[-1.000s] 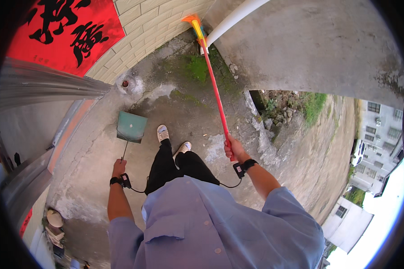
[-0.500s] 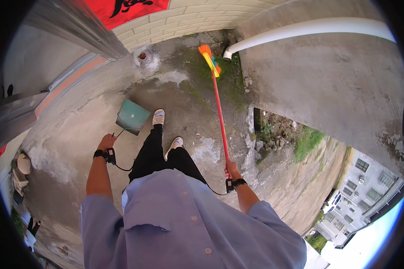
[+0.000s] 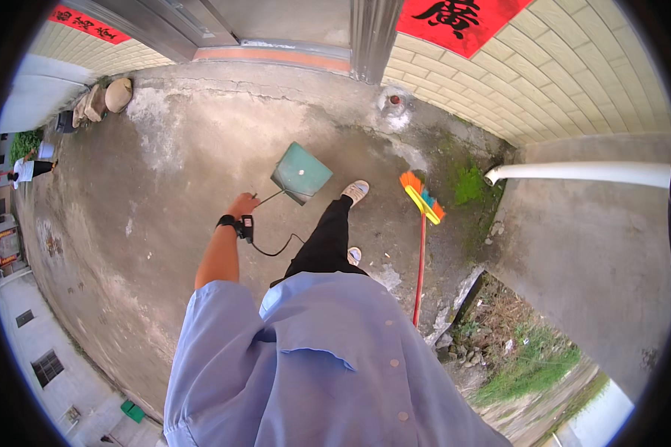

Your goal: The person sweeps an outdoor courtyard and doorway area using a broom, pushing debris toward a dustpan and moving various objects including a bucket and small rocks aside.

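Note:
My left hand (image 3: pixel 243 204) is closed round the thin handle of a green dustpan (image 3: pixel 309 165), which is low over or on the concrete, left of my feet; which of the two I cannot tell. To the right, a broom (image 3: pixel 422 261) with a red stick reaches away from me. Its yellow head with orange and blue-green bristles (image 3: pixel 423 198) is by the ground near a mossy patch. The lower end of the stick runs out of sight behind my shirt, and my right hand is hidden there too.
A tiled wall (image 3: pixel 492 82) and a metal door frame (image 3: pixel 371 45) bound the far side. At right a white pipe (image 3: pixel 581 173) lies along a concrete slab, above a drop with rubble and grass (image 3: pixel 525 365). Stones (image 3: pixel 118 95) and a distant person (image 3: pixel 27 170) are at left.
My view has swung left, shifting the scene rightward. The broom head has come nearer, off the mossy corner. My right hand has gone out of view; my left still holds the dustpan.

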`<action>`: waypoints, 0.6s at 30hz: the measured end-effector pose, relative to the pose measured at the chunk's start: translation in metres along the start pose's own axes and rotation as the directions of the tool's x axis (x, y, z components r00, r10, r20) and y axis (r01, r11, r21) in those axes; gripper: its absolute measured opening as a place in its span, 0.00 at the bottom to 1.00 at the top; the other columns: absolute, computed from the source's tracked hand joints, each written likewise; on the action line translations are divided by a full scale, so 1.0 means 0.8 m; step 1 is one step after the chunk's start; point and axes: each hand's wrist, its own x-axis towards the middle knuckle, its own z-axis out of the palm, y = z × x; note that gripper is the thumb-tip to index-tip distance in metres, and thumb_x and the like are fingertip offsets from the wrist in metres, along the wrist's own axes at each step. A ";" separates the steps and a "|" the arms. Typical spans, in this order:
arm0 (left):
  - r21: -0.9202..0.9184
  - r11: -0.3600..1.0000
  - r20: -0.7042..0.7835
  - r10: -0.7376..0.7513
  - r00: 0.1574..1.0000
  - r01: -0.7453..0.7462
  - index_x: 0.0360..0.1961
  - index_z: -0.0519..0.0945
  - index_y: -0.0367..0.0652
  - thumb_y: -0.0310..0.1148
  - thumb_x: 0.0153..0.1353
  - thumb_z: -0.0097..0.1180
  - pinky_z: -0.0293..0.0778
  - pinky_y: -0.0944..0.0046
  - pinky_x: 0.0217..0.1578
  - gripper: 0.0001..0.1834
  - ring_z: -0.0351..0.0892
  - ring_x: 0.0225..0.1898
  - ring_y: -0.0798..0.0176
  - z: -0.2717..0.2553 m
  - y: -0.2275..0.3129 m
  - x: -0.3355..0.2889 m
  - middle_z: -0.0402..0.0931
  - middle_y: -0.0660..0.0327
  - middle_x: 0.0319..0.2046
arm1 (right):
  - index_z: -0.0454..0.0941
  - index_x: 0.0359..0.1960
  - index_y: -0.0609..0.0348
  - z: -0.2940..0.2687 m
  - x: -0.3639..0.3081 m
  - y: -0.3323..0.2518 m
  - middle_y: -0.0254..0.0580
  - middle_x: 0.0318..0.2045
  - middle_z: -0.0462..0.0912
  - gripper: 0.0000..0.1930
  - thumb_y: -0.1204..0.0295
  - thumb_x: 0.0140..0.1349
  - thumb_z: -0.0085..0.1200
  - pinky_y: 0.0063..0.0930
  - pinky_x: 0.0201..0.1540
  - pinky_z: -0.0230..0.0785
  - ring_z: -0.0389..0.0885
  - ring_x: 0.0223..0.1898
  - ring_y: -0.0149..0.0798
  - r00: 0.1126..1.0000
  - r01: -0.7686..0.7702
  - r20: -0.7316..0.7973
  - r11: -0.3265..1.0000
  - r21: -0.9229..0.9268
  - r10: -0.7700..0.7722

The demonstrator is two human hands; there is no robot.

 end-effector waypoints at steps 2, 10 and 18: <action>0.292 0.950 0.005 0.111 0.994 -0.107 0.33 0.80 0.34 0.48 0.55 0.54 0.73 0.46 0.40 0.23 0.79 0.40 0.36 -0.009 -0.066 -0.042 0.79 0.39 0.34 | 0.72 0.20 0.57 -0.014 -0.010 0.019 0.39 0.12 0.70 0.29 0.43 0.64 0.46 0.37 0.12 0.57 0.68 0.10 0.37 0.993 0.100 -0.061 0.992 -0.077 -0.104; -0.258 0.942 -0.108 -0.248 0.963 0.214 0.27 0.78 0.32 0.42 0.57 0.57 0.75 0.61 0.25 0.19 0.79 0.22 0.63 0.013 -0.160 -0.247 0.78 0.54 0.20 | 0.70 0.17 0.55 0.017 0.037 0.016 0.32 0.11 0.68 0.27 0.45 0.63 0.50 0.26 0.11 0.55 0.65 0.09 0.31 0.988 0.145 -0.001 0.923 0.356 -0.155; -0.504 0.773 0.029 -0.431 0.902 0.386 0.23 0.74 0.36 0.41 0.61 0.52 0.70 0.61 0.15 0.18 0.77 0.16 0.60 0.008 -0.284 -0.365 0.72 0.61 0.17 | 0.74 0.22 0.64 0.033 0.222 -0.155 0.46 0.12 0.73 0.27 0.50 0.66 0.44 0.39 0.14 0.65 0.76 0.12 0.44 0.823 0.405 -0.405 0.911 -0.070 -0.397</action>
